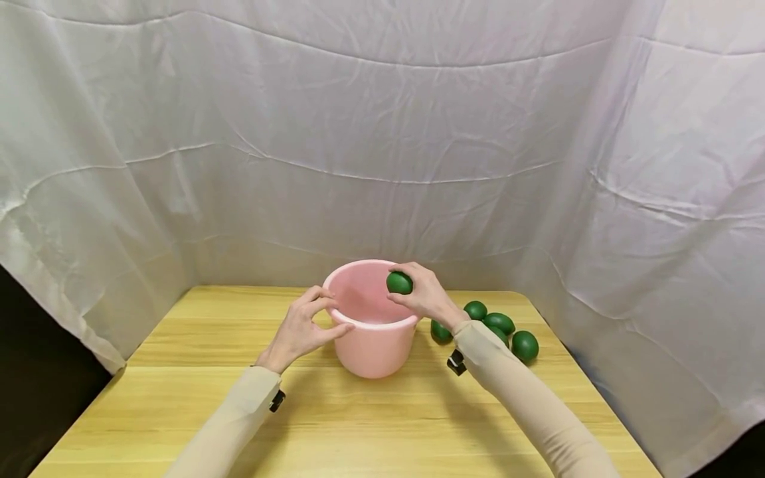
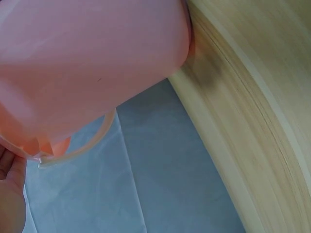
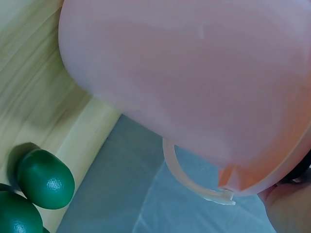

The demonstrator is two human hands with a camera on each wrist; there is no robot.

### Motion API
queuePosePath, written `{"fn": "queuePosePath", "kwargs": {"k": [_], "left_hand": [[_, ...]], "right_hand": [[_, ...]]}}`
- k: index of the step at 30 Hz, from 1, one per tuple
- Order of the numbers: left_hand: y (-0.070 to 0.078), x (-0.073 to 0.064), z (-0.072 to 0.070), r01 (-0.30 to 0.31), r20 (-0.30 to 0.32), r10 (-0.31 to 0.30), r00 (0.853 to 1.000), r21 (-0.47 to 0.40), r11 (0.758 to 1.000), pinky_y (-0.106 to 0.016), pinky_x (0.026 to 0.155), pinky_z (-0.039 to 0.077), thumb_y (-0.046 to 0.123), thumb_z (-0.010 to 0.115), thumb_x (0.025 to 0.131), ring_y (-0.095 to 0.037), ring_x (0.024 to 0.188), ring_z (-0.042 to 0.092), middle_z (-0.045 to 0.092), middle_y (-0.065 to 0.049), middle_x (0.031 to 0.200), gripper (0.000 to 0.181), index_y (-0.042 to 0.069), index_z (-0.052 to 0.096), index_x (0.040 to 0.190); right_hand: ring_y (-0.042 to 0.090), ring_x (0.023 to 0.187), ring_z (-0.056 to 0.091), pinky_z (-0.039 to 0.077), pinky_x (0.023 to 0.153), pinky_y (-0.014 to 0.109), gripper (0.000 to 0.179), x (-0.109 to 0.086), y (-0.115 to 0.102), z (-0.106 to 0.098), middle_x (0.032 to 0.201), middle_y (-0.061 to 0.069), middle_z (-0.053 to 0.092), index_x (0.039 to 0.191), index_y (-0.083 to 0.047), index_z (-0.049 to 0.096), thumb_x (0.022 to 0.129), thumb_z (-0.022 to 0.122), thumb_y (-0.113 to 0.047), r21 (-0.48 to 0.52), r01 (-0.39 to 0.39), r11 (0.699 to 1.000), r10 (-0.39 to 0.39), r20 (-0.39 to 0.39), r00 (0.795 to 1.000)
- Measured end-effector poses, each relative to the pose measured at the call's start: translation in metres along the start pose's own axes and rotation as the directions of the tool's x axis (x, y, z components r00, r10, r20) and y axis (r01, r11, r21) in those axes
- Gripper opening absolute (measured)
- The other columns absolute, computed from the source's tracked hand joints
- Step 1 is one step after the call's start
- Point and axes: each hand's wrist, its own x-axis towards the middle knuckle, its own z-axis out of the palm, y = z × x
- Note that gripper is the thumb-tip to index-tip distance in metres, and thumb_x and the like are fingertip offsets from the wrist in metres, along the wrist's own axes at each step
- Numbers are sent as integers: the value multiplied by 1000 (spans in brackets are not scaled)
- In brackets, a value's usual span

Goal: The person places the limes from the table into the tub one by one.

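At the centre of the frame, the right hand [image 1: 425, 293] is pinching a green oval [image 1: 399, 283] between thumb and fingers over the right side of the pink bucket [image 1: 375, 352], while the left hand [image 1: 301, 332] is holding the bucket's rim at its left. The step in hand is seemingly putting this oval into the bucket, the next move probably calling for lowering it inside and loosening that grip. Farther out, other green ovals [image 1: 524, 346] are lying right of centre on the wooden tabletop [image 1: 370, 431], and pale curtains [image 1: 382, 133] are hanging across the upper frame.
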Motion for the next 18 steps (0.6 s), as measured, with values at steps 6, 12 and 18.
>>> {"fn": "queuePosePath", "kwargs": {"k": [6,12,18], "left_hand": [[0,-1,1,2,-2,-2,1000,1,1000,-41,92,56,32,88,71,-18,98,62,63,-3,102,33,15,73,95],[0,-1,1,9,-8,-9,1000,2,1000,-40,91,56,31,89,71,-18,98,62,63,-2,102,33,14,73,95],[0,0,0,2,-16,-2,1000,8,1000,-38,90,55,33,88,71,-18,98,61,64,-7,103,34,13,73,95]], "right_hand": [[26,108,61,56,85,42,55,-1,0,0,129,8,59,132,-12,60,82,80,-23,10,-14,1000,14,-5,1000],[26,108,61,57,85,41,51,-3,1,0,128,8,59,128,-10,62,82,80,-23,15,-7,1000,8,-34,999],[25,106,62,57,83,39,47,-3,3,0,125,8,60,124,-12,64,82,80,-25,-1,31,1000,-31,-54,998]]}}
